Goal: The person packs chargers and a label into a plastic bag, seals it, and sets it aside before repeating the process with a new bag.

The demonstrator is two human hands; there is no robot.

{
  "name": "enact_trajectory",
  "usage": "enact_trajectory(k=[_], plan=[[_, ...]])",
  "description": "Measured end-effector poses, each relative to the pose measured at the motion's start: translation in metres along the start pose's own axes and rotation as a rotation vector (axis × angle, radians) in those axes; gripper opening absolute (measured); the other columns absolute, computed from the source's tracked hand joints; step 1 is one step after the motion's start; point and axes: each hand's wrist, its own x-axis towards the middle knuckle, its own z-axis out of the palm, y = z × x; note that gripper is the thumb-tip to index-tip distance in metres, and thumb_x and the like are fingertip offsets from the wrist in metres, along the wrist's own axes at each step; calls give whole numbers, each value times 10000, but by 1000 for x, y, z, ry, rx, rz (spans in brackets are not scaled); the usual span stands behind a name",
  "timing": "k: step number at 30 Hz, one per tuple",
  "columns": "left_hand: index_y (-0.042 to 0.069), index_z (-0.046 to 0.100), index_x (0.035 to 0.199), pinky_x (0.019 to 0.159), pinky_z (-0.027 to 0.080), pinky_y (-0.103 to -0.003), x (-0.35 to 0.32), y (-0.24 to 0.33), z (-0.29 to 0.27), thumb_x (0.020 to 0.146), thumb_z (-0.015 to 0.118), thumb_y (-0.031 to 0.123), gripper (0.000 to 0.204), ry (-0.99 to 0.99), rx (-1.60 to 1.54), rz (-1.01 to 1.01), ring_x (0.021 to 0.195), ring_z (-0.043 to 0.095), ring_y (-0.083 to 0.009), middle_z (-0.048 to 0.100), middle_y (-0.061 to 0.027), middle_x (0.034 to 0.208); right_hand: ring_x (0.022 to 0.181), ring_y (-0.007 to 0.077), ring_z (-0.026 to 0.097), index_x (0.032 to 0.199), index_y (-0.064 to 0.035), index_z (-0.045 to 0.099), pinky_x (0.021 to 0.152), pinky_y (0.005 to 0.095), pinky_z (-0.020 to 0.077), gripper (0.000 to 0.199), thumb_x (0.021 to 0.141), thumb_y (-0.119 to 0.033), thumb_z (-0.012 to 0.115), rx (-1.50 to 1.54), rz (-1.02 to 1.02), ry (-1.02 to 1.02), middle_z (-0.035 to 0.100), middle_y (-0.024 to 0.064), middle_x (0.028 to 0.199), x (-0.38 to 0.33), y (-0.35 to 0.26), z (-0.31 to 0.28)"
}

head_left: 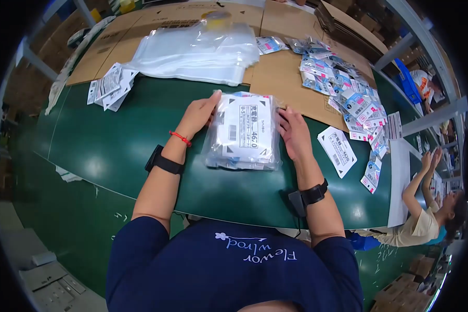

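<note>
Held at both sides by the left hand (198, 115) and right hand (295, 134), the bag (239, 164) is placed inward from the near edge of the table (234, 200), and its card (248, 126) could be skewed by uneven squeezing.

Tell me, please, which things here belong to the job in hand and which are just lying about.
Seemingly in the job:
filled clear bag
flat clear bags
small packets
white printed cards

Seemingly lying about:
flattened cardboard, upper right
blue container, far right
</note>
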Motion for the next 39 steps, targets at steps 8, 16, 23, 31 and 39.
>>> enact_trajectory(k=[8,16,23,31,39], plan=[[-24,539,1180,811,487,-293,-36,1,24,864,653,314,476,-258,-116,138,933,584,-136,619,-79,1068,1056,147,571,1275,0,475,908,290,468,374,952,-184,518,16,49,-334,581,100,1185,3,-7,-16],[8,463,1283,942,454,-342,-26,28,40,866,643,204,495,-402,-532,-132,1102,554,-212,572,-118,1190,1006,162,601,1242,9,502,881,297,488,332,972,-183,475,341,100,-272,608,112,1139,6,-8,-22],[19,449,1301,1008,411,-420,85,85,77,888,612,235,494,-323,-1067,-140,1193,499,-293,523,-139,1294,957,184,603,1273,14,460,854,295,491,364,975,-196,455,345,148,-329,607,137,1121,12,-8,-35],[98,528,1167,855,415,-280,226,145,121,899,604,335,366,-104,-1171,268,920,510,-143,554,-29,1039,902,166,604,1279,9,451,807,283,501,359,972,-179,461,224,145,-344,619,131,1072,1,-18,-19],[26,609,1108,866,438,-272,136,99,103,903,597,289,333,-126,-344,425,975,559,-125,624,-31,1071,880,152,610,1279,20,451,785,262,510,348,965,-128,466,160,156,-302,630,132,1051,4,-22,-22]])
